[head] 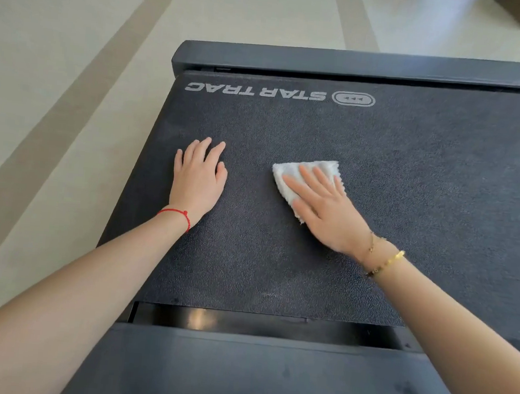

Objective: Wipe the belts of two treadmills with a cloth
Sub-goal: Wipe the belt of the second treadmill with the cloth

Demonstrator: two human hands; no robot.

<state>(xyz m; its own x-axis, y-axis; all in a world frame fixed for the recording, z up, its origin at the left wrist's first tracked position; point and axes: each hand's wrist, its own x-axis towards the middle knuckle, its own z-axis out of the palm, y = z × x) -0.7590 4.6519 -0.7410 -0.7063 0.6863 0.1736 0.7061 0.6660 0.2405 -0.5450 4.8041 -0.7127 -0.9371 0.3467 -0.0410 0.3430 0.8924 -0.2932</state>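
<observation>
1. Pale beige stone-look floor [58, 85] with darker stripes, beyond and to the left of both hands.
2. Black textured treadmill belt [381, 163], lying under both hands; grey lettering "STAR TRAC" [255, 91] is printed upside down beyond the fingertips.
3. Dark grey end cover [358, 64] beyond the lettering; dark plastic panel [237, 374] nearer than the wrists.
4. Left hand [197, 178], flat on the belt near its left edge, fingers straight, holding nothing; red string bracelet [177, 214] at the wrist.
5. Right hand [323, 208], fingers straight and spread, pressing the cloth down; gold bracelets [383, 259] at the wrist.
6. White fluffy cloth [289, 174], folded, on the belt beneath the right fingers, well apart from the left hand.
</observation>
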